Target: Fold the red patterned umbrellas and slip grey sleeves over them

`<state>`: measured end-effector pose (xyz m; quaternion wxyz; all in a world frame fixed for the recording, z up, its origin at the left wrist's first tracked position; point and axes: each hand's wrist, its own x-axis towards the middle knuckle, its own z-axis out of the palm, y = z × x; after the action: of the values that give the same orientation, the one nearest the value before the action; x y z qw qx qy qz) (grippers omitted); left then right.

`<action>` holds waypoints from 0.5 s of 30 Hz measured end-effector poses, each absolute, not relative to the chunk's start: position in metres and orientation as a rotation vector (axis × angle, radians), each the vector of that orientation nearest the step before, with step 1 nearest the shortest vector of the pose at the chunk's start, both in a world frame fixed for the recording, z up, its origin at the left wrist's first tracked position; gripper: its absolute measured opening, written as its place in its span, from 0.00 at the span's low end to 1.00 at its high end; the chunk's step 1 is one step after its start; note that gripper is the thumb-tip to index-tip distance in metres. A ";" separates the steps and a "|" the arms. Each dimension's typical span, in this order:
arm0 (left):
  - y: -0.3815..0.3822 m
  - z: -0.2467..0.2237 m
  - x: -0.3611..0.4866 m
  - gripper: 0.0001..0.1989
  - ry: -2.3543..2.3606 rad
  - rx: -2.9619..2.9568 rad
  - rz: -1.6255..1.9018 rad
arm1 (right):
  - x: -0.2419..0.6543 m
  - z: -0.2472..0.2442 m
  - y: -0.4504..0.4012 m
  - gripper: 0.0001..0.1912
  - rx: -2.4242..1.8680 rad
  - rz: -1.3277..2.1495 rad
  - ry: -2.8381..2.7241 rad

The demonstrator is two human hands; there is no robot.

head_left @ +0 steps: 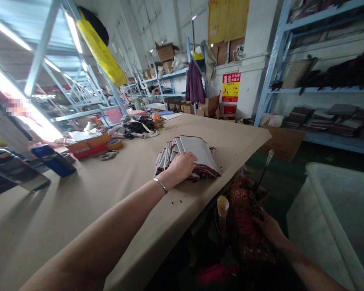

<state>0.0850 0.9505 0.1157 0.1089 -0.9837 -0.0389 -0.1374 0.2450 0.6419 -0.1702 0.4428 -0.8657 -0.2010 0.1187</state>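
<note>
A fanned stack of grey fabric pieces point(194, 147) with dark red edges lies near the right edge of the brown-covered table point(124, 194). My left hand point(182, 165) rests on the left part of this stack, its fingers bent and closed on the pieces. Below the table edge, my right hand point(265, 224) is at a dark red patterned cloth point(244, 214), fingers closed against it. Shadow hides some of those fingertips. Beside the cloth, a stick with a yellowish wrapped end point(223, 206) pokes up.
A pale plastic bin point(318, 218) stands at right, and a cardboard box point(283, 141) by the table corner. Yellow-handled snips point(108, 155), an orange box point(89, 146) and a blue holder point(53, 159) are on the left side. Blue shelving point(330, 89) holds folded fabric.
</note>
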 end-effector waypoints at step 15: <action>0.941 0.145 0.087 0.10 -0.127 -2.830 -0.159 | 0.207 0.095 0.814 0.13 -2.030 -0.512 -1.729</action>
<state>0.0874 0.9409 0.1452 0.1513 -0.9859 -0.0443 -0.0554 0.2073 0.8136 0.0947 0.2116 -0.7307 -0.6223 -0.1844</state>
